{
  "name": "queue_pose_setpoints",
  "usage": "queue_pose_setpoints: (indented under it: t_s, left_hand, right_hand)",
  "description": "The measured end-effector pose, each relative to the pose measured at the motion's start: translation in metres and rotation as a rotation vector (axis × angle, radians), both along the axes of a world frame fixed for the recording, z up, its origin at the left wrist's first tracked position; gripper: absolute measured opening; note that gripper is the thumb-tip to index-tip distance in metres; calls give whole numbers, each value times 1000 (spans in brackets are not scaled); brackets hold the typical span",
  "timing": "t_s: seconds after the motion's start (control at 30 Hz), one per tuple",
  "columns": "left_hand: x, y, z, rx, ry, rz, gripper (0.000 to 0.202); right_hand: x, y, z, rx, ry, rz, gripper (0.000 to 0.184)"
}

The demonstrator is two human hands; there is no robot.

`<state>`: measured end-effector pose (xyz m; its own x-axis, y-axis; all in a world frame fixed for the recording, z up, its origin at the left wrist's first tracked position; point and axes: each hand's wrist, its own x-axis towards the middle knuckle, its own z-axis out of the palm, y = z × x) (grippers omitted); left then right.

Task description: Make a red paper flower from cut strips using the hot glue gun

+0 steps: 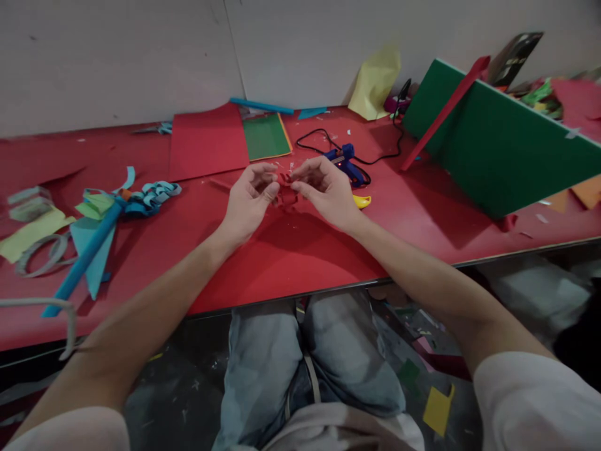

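Observation:
Between my fingertips is a small red paper chain [288,202], its curled loops hard to separate from the red table beneath. My left hand [251,197] pinches it from the left with thumb and fingers. From the other side my right hand [327,190] grips it at its upper part, thumb and fingers closed together. Just behind my right hand lies a dark blue hot glue gun [348,164] with a small red light on and a black cord. A yellow piece [362,201], perhaps the gun's tip, shows beside my right wrist.
To the left lie a blue paper tube [89,254], a blue paper chain [153,195], a tape roll [42,255] and scissors [162,128]. Red sheets [210,141] and a green sheet [266,136] lie behind. A large green board [507,138] leans at right. Paper scraps litter the floor.

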<state>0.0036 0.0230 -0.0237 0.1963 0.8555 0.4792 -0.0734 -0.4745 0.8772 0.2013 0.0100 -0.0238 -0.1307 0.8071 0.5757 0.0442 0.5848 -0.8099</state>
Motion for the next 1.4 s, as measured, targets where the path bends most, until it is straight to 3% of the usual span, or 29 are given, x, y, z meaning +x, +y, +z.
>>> queue_pose_setpoints:
  t_s: [0.2, 0.33, 0.47, 0.63, 0.73, 1.0, 1.23, 1.33, 1.4]
  left_hand:
    - [4, 0, -6, -1, -81, 30, 53]
    - [2, -3, -5, -23, -53, 34, 53]
    - [3, -7, -3, -109, -68, 25, 59]
    - [7, -8, -1, -222, -94, 34, 64]
    - [8, -6, -3, -267, -171, 67, 66]
    - [9, -8, 0, -253, -183, 125, 43]
    - [9, -13, 1, -271, -195, 97, 32]
    - [7, -9, 2, -278, -225, 111, 34]
    - [4, -4, 4, -290, -248, 103, 39]
  right_hand:
    - [-1, 1, 2, -14, 73, -39, 37]
    - [-2, -5, 5, 32, 20, 13, 20]
    - [-2, -7, 6, 83, -45, -32, 7]
    - [-4, -4, 3, -36, -16, -81, 19]
    - [-5, -5, 3, 20, -47, -115, 18]
    - [-1, -8, 8, 143, -109, -151, 10]
    - [-2, -10, 8, 198, -235, -160, 10]
    - [16, -8, 17, 324, -287, -277, 21]
    - [38, 1, 21, 389, -231, -515, 28]
